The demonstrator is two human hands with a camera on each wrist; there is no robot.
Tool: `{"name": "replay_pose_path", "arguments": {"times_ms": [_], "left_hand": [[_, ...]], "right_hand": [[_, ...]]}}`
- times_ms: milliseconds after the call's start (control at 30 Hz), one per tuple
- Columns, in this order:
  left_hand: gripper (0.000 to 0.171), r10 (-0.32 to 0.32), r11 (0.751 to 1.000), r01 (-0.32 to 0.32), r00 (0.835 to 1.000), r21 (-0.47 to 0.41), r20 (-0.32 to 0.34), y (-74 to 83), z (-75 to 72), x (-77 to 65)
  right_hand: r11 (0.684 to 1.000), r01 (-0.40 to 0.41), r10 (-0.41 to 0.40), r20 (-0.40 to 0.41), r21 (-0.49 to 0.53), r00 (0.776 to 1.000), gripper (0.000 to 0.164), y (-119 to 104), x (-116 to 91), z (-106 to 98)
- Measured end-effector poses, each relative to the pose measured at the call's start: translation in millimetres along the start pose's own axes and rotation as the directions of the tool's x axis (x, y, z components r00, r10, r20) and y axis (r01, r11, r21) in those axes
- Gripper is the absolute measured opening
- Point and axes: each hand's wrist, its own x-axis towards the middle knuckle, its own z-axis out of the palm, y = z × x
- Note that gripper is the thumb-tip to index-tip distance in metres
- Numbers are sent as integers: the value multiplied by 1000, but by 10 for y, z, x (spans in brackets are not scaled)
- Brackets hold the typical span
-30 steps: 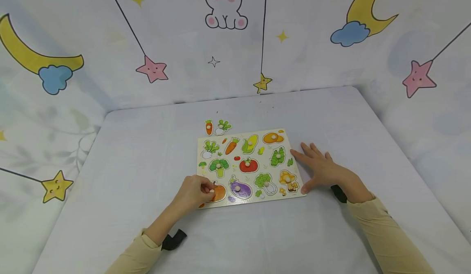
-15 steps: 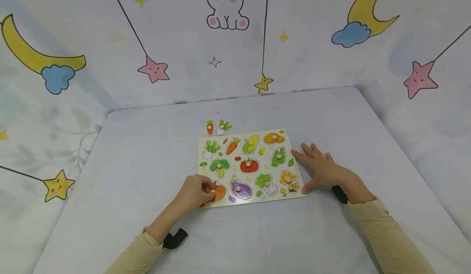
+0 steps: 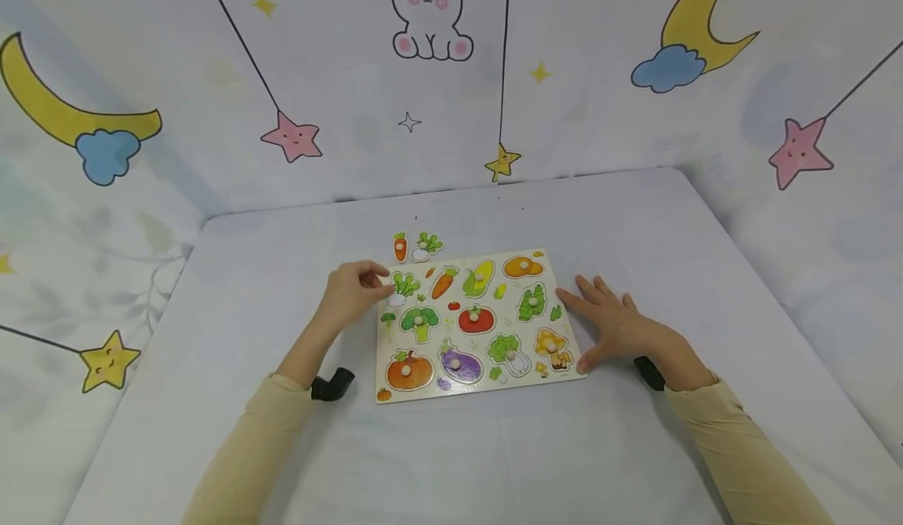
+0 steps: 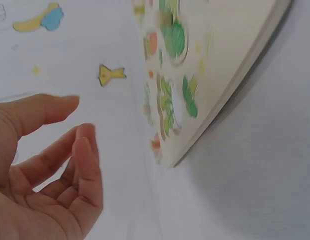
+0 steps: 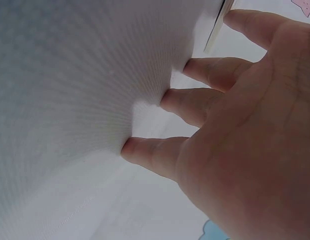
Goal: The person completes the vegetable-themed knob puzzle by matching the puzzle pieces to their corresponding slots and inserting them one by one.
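Observation:
A wooden vegetable puzzle board point(image 3: 384, 345) lies on the white tabletop. My left hand point(image 3: 350, 296) hovers at the board's upper left corner beside the turnip picture, its thumb and fingers bent and apart. Nothing is between them in the left wrist view. At the board's right edge, my right hand point(image 3: 615, 325) spreads its fingers, with fingertips pressing the cloth in the right wrist view. A knobbed carrot piece point(image 3: 400, 254) and a knobbed turnip piece point(image 3: 421, 255) lie just behind the board. The pumpkin piece point(image 3: 418, 374) sits in the front left place.
Other knobbed pieces, such as the eggplant point(image 3: 466, 367), tomato point(image 3: 480, 321) and mushroom point(image 3: 549, 342), sit in the board. A white cloth point(image 3: 494, 462) covers the table. Behind rises a printed curtain point(image 3: 353, 55) with moons and stars.
My left hand has let go of the pumpkin piece's knob and moved away from me to the board's upper left corner. The right hand stays in place.

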Motion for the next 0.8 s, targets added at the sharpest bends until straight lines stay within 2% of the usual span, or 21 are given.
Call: {"name": "replay_pose_path", "arguments": {"times_ms": [67, 167, 267, 400, 567, 800], "left_hand": [[33, 3, 1000, -4, 999, -18, -50, 7, -18, 178], [35, -28, 998, 23, 995, -54, -97, -5, -5, 427], [37, -88, 993, 80, 991, -88, -96, -33, 34, 632], [37, -149, 985, 142, 987, -98, -66, -67, 104, 825], [35, -179, 982, 176, 983, -75, -47, -100, 176, 954], [32, -186, 979, 183, 983, -94, -15, -147, 226, 1027]], "right_hand": [[1000, -4, 4, 1, -2, 1000, 123, 4, 2, 1], [1000, 1, -1, 1, -5, 1000, 123, 2, 8, 8], [1000, 0, 0, 2, -11, 1000, 123, 3, 15, 20], [1000, -3, 3, 1, -11, 1000, 123, -14, 7, 15], [1000, -10, 10, 1, -9, 1000, 123, -27, -8, -1], [1000, -8, 7, -5, -19, 1000, 123, -24, -11, 3]]}}
